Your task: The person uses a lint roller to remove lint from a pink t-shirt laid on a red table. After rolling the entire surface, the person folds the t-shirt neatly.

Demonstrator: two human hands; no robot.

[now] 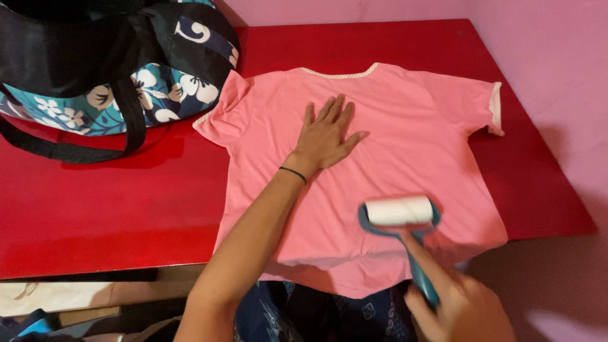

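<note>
A pink short-sleeved shirt lies flat on a red table, its hem hanging over the near edge. My left hand rests palm down on the upper middle of the shirt, fingers spread; a thin black band circles the wrist. My right hand grips the teal handle of a lint roller. The roller's white sticky drum lies on the lower right part of the shirt, slightly blurred.
A black bag with a blue and white flower print sits on the table's far left, its strap trailing toward the shirt's sleeve. Pink walls border the table at the back and right. Dark patterned fabric shows below the near edge.
</note>
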